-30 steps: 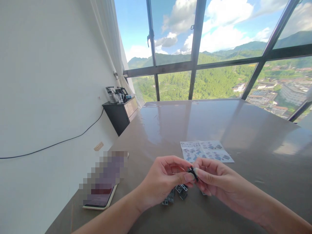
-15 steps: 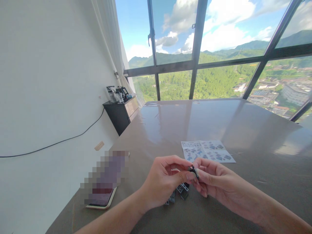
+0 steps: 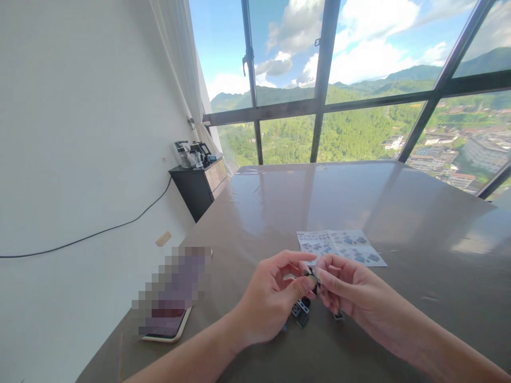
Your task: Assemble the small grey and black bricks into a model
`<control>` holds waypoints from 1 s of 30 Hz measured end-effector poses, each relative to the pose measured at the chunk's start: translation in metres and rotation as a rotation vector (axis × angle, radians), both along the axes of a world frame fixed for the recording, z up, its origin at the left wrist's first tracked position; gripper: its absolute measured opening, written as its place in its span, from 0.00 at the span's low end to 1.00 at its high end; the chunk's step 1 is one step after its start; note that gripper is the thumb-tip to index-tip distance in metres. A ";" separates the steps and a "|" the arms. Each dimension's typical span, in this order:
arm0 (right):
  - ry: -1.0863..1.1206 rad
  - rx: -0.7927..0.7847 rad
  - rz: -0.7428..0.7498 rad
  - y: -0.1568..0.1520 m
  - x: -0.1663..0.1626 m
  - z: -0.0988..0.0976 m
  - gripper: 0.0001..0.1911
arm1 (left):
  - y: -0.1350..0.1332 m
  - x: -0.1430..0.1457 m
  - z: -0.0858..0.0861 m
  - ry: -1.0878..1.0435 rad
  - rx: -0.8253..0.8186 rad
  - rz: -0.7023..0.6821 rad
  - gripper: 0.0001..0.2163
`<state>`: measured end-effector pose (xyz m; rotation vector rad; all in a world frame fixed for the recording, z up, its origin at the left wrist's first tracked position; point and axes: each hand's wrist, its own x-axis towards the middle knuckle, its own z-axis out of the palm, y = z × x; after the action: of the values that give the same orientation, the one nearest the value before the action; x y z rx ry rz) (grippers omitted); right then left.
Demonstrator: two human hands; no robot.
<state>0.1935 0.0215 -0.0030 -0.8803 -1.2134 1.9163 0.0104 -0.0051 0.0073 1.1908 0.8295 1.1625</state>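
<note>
Left hand (image 3: 268,300) and right hand (image 3: 355,287) both pinch black piece (image 3: 316,289) at fingertips, above table (image 3: 399,340), near side of sheet (image 3: 339,246); more parts (image 3: 302,318) lie loose below; looks unfinished, those left to add; whether held piece is fully joined, cannot tell.

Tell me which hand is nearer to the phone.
Left. The left hand is to the right of the phone, not touching it; the right hand is farther right, beyond the left hand.
</note>
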 end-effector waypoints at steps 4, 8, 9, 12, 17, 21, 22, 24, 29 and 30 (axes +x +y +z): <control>-0.281 0.303 -0.161 0.007 0.005 0.003 0.21 | 0.005 -0.001 0.002 0.052 -0.042 0.110 0.13; -0.650 0.779 -0.074 0.003 0.006 0.005 0.11 | 0.014 -0.007 0.005 -0.053 -0.135 0.259 0.11; -0.704 0.856 -0.007 0.000 0.004 0.005 0.09 | 0.015 -0.009 0.005 -0.083 -0.163 0.283 0.11; -0.793 0.944 0.170 -0.009 -0.003 0.002 0.08 | 0.018 -0.012 0.005 -0.157 -0.241 0.317 0.10; -0.919 1.037 0.262 -0.013 -0.009 -0.003 0.12 | 0.019 -0.013 0.000 -0.247 -0.307 0.315 0.07; -0.976 1.062 0.268 -0.013 -0.009 -0.002 0.13 | 0.020 -0.012 0.000 -0.286 -0.315 0.313 0.12; -0.977 1.059 0.266 -0.013 -0.009 -0.002 0.13 | 0.020 -0.012 0.001 -0.289 -0.321 0.315 0.13; -0.965 1.052 0.266 -0.013 -0.008 -0.002 0.12 | 0.020 -0.012 0.002 -0.296 -0.337 0.330 0.13; -0.932 1.032 0.246 -0.014 -0.010 -0.003 0.11 | 0.019 -0.010 0.002 -0.309 -0.339 0.349 0.09; -0.934 1.027 0.246 -0.014 -0.011 -0.002 0.10 | 0.019 -0.010 0.002 -0.306 -0.336 0.344 0.10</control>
<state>0.1827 0.0076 -0.0054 -1.0371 -2.5779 0.6800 0.0000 0.0140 0.0092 0.5891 0.9696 1.3763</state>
